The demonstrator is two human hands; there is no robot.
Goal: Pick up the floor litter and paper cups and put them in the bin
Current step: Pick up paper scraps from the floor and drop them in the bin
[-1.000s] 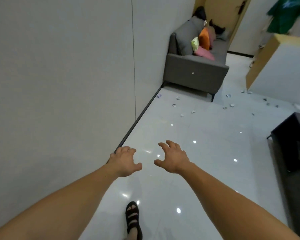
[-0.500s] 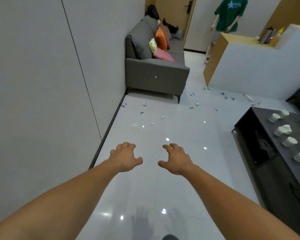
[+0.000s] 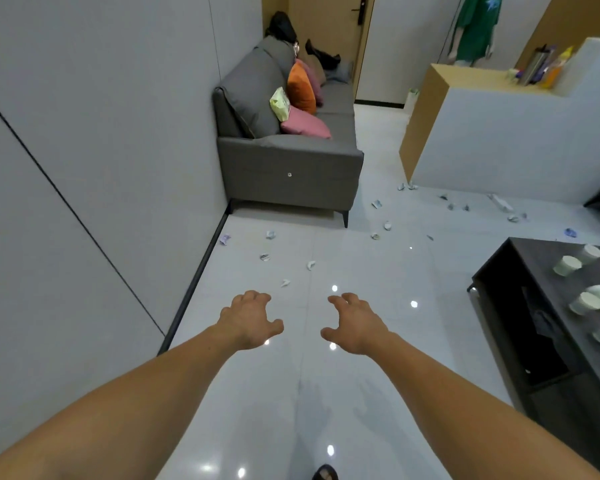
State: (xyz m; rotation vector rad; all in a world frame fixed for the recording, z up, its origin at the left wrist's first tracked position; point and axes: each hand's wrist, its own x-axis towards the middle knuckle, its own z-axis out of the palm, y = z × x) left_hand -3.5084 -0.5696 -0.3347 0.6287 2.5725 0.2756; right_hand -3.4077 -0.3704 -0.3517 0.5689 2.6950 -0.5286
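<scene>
Small crumpled scraps of pale paper litter [image 3: 310, 265] are lying scattered over the glossy white tiled floor [image 3: 361, 393]. They are spreading from the dark skirting by the wall, past the front of the grey fabric sofa [image 3: 288, 168], to the foot of the white counter with a wooden side panel [image 3: 499, 140]. A few bits are showing a blue or lilac tint, and most are too small to make out in shape. The round white paper cups [image 3: 567, 265] are sitting on the top of the dark wooden low table [image 3: 534, 258] at the right. Some are lying on their sides with open mouths showing, and the table and its farthest cups are being cut off by the frame edge.

Both bare arms are reaching forward above the floor, well short of the nearest scrap. The left hand [image 3: 248, 318] is hovering palm down with fingers loosely curled and thumb out, holding nothing. The right hand [image 3: 355, 323] is mirroring it beside it, fingers spread and bent, also holding nothing.

A smooth orange cushion [image 3: 300, 88] is leaning upright on the sofa seat and a soft pink cushion [image 3: 305, 126] is lying in front of it. A green shirt [image 3: 477, 26] is hanging beyond the counter, its top being cropped. The toe of a black sandal [image 3: 324, 474] is peeking in at the bottom edge. Ceiling lights are glinting off the tiles as bright spots.
</scene>
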